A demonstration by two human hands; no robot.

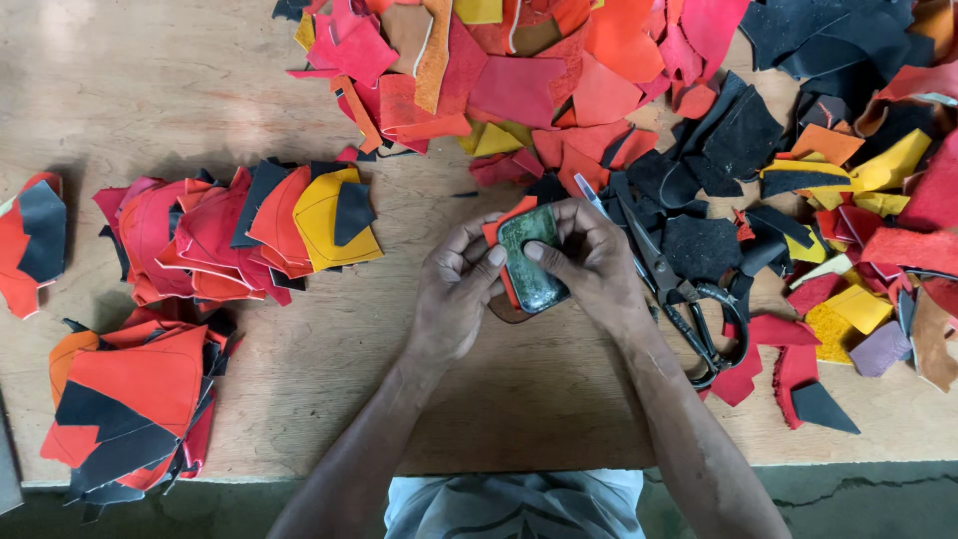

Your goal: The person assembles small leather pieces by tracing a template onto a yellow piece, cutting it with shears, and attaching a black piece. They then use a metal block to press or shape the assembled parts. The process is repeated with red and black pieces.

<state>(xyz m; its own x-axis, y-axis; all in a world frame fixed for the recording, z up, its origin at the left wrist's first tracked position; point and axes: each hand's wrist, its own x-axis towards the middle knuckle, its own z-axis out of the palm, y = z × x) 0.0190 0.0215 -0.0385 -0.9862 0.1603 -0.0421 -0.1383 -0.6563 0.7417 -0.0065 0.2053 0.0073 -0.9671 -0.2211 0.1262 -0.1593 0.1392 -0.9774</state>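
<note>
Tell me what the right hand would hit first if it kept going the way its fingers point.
The right hand points left toward the green template it already touches; beyond that, probably the left hand.

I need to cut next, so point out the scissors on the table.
In the head view the black scissors lie on the wooden table, just right of the right hand, blades pointing up-left among black leather scraps.

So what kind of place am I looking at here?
Probably a leather-craft workbench: heaps of cut scraps on a wooden table, sorted stacks, and black shears beside the hands.
</note>
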